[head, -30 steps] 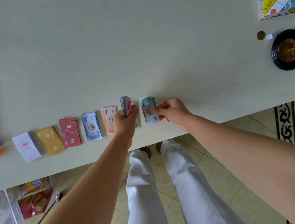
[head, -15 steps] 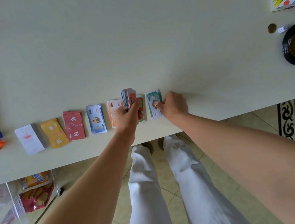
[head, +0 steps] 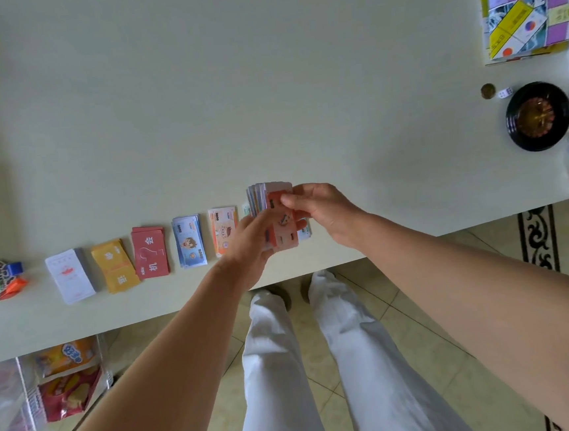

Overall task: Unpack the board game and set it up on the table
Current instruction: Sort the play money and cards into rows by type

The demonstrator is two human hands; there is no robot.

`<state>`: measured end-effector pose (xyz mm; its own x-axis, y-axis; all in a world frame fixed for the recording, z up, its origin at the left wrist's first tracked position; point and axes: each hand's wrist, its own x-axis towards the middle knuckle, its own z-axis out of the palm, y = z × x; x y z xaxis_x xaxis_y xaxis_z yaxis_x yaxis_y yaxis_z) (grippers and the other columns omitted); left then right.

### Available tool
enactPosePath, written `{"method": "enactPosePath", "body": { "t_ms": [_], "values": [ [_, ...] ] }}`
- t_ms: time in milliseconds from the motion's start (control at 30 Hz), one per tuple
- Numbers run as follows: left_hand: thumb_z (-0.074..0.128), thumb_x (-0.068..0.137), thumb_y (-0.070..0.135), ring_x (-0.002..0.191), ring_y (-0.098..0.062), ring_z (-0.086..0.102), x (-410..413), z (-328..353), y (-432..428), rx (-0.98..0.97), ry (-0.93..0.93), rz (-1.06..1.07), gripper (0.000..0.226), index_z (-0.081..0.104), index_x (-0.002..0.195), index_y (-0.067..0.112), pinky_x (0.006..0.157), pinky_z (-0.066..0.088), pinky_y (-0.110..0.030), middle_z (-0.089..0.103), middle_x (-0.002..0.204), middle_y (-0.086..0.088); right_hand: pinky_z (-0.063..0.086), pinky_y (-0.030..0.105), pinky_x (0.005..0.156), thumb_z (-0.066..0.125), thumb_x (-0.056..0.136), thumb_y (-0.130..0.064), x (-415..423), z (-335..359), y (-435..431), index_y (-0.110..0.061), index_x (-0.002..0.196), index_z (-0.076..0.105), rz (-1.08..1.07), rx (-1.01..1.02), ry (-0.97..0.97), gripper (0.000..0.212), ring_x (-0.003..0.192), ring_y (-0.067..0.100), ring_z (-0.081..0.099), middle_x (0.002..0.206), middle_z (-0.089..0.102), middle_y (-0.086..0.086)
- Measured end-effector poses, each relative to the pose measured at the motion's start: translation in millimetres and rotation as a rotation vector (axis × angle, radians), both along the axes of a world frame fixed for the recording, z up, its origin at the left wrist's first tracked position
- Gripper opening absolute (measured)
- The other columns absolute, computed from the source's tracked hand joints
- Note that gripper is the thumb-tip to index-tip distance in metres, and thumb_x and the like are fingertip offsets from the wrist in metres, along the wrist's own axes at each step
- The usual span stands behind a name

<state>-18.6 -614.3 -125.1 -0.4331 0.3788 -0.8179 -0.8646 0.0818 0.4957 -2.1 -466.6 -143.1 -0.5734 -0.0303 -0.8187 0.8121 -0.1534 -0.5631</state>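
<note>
Pinching red note (head: 282,229), right hand (head: 327,211), against stack (head: 257,200)

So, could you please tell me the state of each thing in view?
Left hand: grips the note stack.
Right hand: pinches the front red note.
Sorted piles: flat, in a row.
Game board: flat, face up.
Roulette wheel: resting flat.

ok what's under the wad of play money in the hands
Only slivers of notes lying on the table: a pale note edge left of the wad of play money, and a note corner below the right hand. The wad and left hand cover the rest.
</note>
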Motion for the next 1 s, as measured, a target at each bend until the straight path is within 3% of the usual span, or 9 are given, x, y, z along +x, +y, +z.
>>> {"method": "enactPosePath", "body": {
  "t_ms": [67, 133, 267, 467, 600, 733, 900, 1000],
  "values": [
    [0.042, 0.088, 0.025, 0.105, -0.029, 0.065, -2.8, 3.6, 0.1, 0.028, -0.019, 0.015, 0.034, 0.060, 0.118, 0.021, 0.087, 0.053, -0.042, 0.069, 0.113, -0.015, 0.047, 0.020, 0.066, 0.061, 0.092, -0.021, -0.9, 3.9, 4.6, -0.003, 0.110, 0.065, 0.024, 0.012, -0.001, 0.026, 0.078, 0.011, 0.065, 0.089, 0.071, 0.003],
    [0.042, 0.090, 0.021, 0.105, -0.031, 0.064, -4.6, 6.9, 2.6, -0.003, -0.019, 0.028, 0.029, 0.061, 0.112, 0.018, 0.091, 0.050, -0.045, 0.071, 0.105, -0.013, 0.044, 0.016, 0.065, 0.058, 0.094, -0.024, -0.4, 7.3, 7.2, -0.006, 0.111, 0.065, 0.058, 0.043, 0.009, 0.025, 0.080, 0.008, 0.063, 0.091, 0.070, 0.001],
    [0.039, 0.096, 0.007, 0.072, -0.010, 0.069, -6.5, 13.8, 12.5, -0.040, 0.032, 0.032, 0.020, 0.058, 0.099, 0.013, 0.072, 0.051, -0.030, 0.072, 0.072, 0.003, 0.043, 0.006, 0.055, 0.052, 0.098, -0.026, 2.0, 8.6, 13.3, -0.009, 0.107, 0.066, 0.027, 0.110, 0.048, 0.024, 0.074, 0.001, 0.060, 0.088, 0.068, -0.001],
    [0.055, 0.090, -0.001, 0.073, -0.009, 0.069, -6.3, 15.3, 26.0, -0.105, 0.072, 0.057, 0.017, 0.060, 0.091, 0.015, 0.067, 0.054, -0.025, 0.072, 0.074, 0.002, 0.043, 0.005, 0.055, 0.053, 0.098, -0.025, 5.3, 8.5, 19.0, -0.010, 0.111, 0.065, -0.027, 0.146, 0.086, 0.024, 0.071, -0.010, 0.061, 0.092, 0.068, -0.002],
    [0.062, 0.088, 0.003, 0.070, -0.009, 0.071, -7.7, 15.4, 31.4, -0.109, 0.071, 0.084, 0.015, 0.062, 0.090, 0.018, 0.058, 0.055, -0.020, 0.073, 0.073, 0.003, 0.048, 0.014, 0.066, 0.060, 0.093, -0.020, 10.7, 7.1, 26.8, -0.016, 0.108, 0.066, -0.036, 0.101, 0.071, 0.017, 0.089, 0.005, 0.065, 0.098, 0.070, -0.001],
    [0.053, 0.094, 0.005, 0.078, -0.013, 0.069, -7.2, 14.3, 34.1, -0.106, 0.049, 0.069, 0.014, 0.060, 0.093, 0.017, 0.061, 0.056, -0.022, 0.068, 0.089, -0.005, 0.049, 0.023, 0.071, 0.061, 0.092, -0.013, 14.4, 4.8, 35.3, -0.014, 0.102, 0.067, -0.105, 0.090, 0.065, 0.012, 0.088, 0.012, 0.066, 0.094, 0.070, 0.001],
    [0.060, 0.090, 0.003, 0.074, -0.013, 0.070, -6.2, 10.3, 41.3, -0.194, 0.089, 0.103, 0.014, 0.063, 0.092, 0.016, 0.060, 0.056, -0.021, 0.069, 0.091, -0.007, 0.054, 0.035, 0.080, 0.061, 0.091, -0.013, 17.6, 0.5, 39.2, -0.013, 0.101, 0.068, -0.133, 0.062, 0.044, 0.011, 0.091, 0.020, 0.066, 0.094, 0.071, 0.006],
    [0.057, 0.093, 0.008, 0.070, -0.012, 0.070, -5.7, 11.2, 45.9, -0.167, 0.059, 0.141, 0.009, 0.061, 0.092, 0.016, 0.059, 0.057, -0.022, 0.071, 0.080, -0.003, 0.054, 0.042, 0.086, 0.061, 0.091, -0.013, 18.0, -1.9, 40.6, -0.013, 0.098, 0.067, -0.162, 0.047, 0.034, 0.008, 0.092, 0.024, 0.066, 0.094, 0.071, 0.009]
  ]
}}
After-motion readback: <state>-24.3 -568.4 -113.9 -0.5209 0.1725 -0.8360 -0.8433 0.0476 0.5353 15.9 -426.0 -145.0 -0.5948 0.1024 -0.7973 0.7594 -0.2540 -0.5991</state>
